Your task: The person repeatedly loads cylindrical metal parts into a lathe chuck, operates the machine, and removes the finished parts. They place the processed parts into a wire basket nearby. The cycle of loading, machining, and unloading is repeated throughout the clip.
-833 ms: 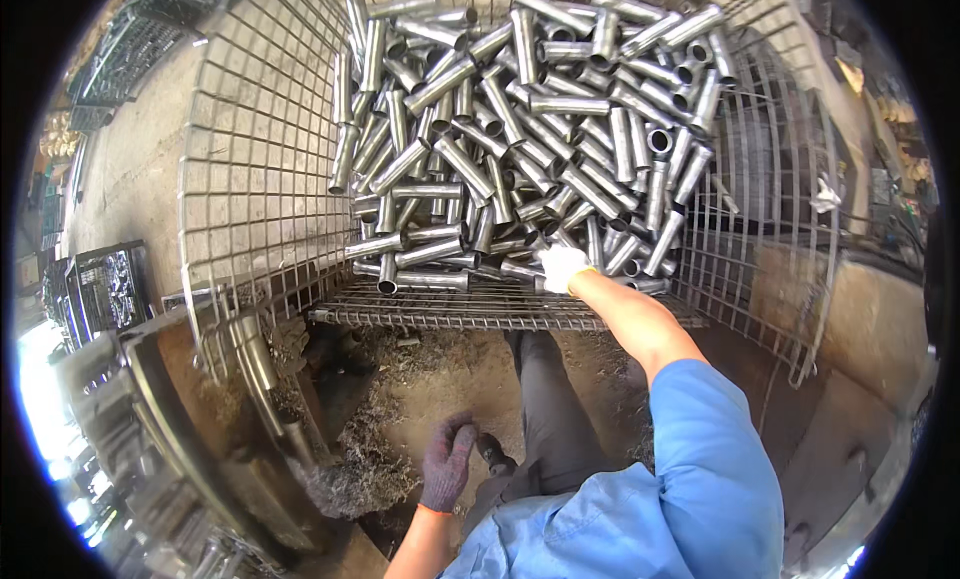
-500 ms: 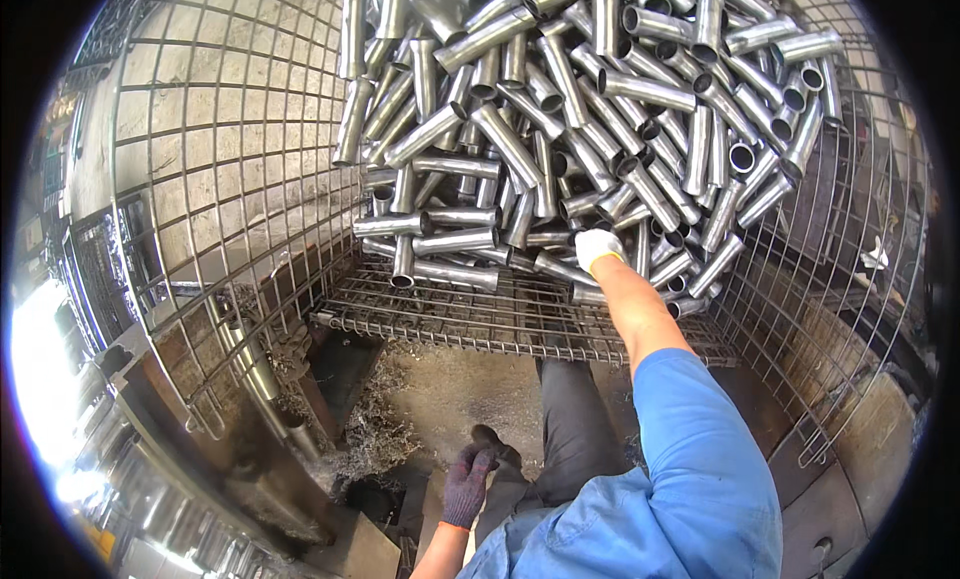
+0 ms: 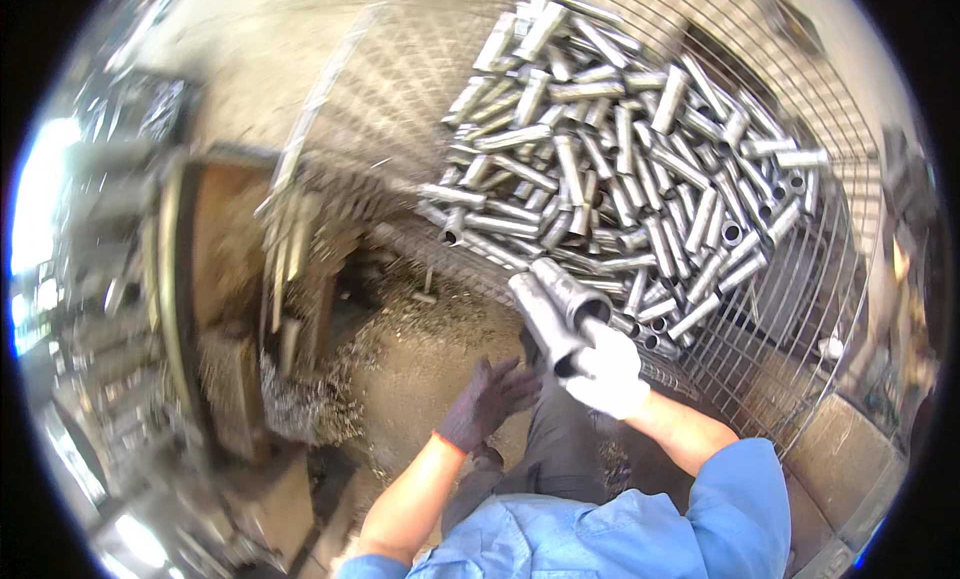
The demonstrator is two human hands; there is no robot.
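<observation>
My right hand (image 3: 607, 372), in a white glove, grips two shiny metal tubes with flared ends. One metal tube (image 3: 540, 314) lies to the left, and the second metal tube (image 3: 568, 291) sits beside it, both slanting away from me. Some of the fingers are hidden at the tubes' near ends. My left hand (image 3: 487, 402), in a dark purple glove, is empty with its fingers apart, a little left of the tubes and below them. Beyond both hands, a large pile of similar metal tubes (image 3: 630, 179) fills a wire basket.
The wire basket's mesh wall (image 3: 840, 99) rises on the right; its left side is blurred. Metal shavings (image 3: 310, 404) litter the floor (image 3: 410, 364) at left. A rusty machine part with a metal edge (image 3: 180, 279) stands left of me.
My right hand has come back from the pile toward me, now with two tubes in it. My left hand has risen from beside my leg toward them. The view has turned left.
</observation>
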